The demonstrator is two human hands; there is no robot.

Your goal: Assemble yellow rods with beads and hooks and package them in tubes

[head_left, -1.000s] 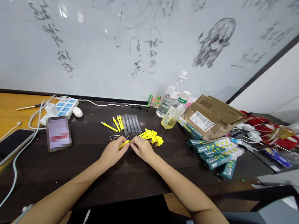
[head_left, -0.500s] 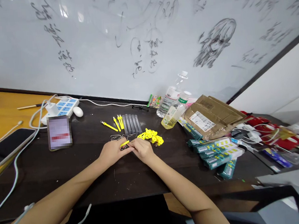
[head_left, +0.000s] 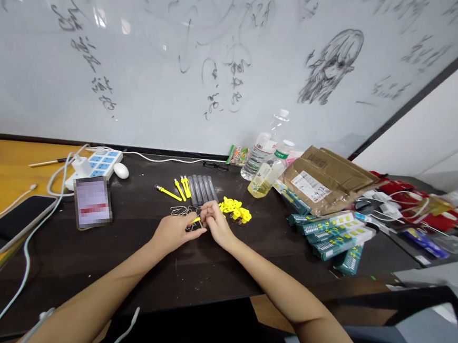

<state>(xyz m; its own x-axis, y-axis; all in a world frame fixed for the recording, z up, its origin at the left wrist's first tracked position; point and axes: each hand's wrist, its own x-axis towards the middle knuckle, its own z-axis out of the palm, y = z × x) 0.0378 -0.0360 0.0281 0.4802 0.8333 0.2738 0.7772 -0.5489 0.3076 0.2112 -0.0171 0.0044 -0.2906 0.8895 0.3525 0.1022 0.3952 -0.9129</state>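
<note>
My left hand [head_left: 173,233] is closed round a small yellow plastic stick [head_left: 194,221], whose end shows past the fingers. Close beside it, my right hand [head_left: 217,226] has its fingers bent in and its thumb toward the left hand; whether anything small sits in them is hidden. Bent metal wire hooks [head_left: 180,210] lie just beyond the left hand. Several clear tubes [head_left: 202,189] rest side by side past the hands, with yellow sticks [head_left: 169,192] to their left. Yellow plastic pieces with metal parts [head_left: 235,209] are heaped right of my right hand.
Two bottles [head_left: 264,178], a brown package [head_left: 324,174] and several green boxes [head_left: 333,234] stand or lie at the right. A blurred-screen device [head_left: 93,202], a white mouse [head_left: 121,171] and a power strip [head_left: 103,163] are at the left. The whiteboard [head_left: 147,93] bounds the back.
My right hand has drawn slightly away from the left, its fingers lifting and loosening. The left hand keeps the yellow stick. The view has shifted a little.
</note>
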